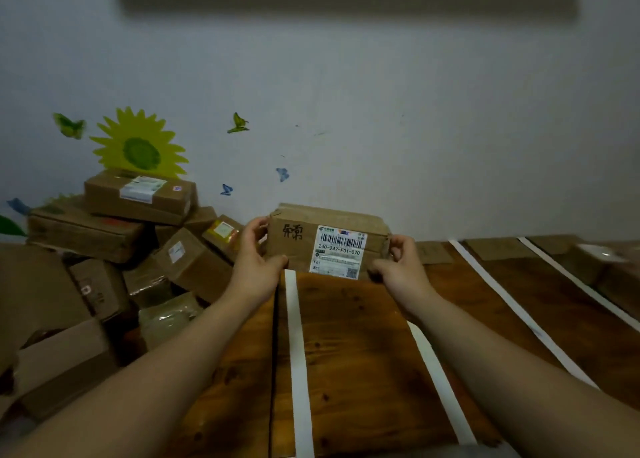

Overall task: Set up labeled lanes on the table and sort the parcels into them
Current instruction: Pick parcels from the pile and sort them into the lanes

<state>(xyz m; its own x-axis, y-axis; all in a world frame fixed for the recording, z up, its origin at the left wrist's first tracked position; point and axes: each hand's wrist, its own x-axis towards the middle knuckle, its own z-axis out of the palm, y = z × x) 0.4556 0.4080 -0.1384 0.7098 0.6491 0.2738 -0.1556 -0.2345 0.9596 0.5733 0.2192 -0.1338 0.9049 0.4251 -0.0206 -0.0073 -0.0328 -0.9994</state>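
Brown and made of cardboard, the box-shaped parcel [298, 246] carries a white barcode label [339, 253] and black handwritten marks. It stands at the far end of the dark wooden table [363, 336], in the lane between the two nearest white tape strips [298, 353]; whether it touches the wood I cannot tell. The left hand [258, 253] grips its left side with curled fingers, and the right hand [398, 260] pinches its right edge. Left of the table lies a pile of other cardboard boxes [138, 236].
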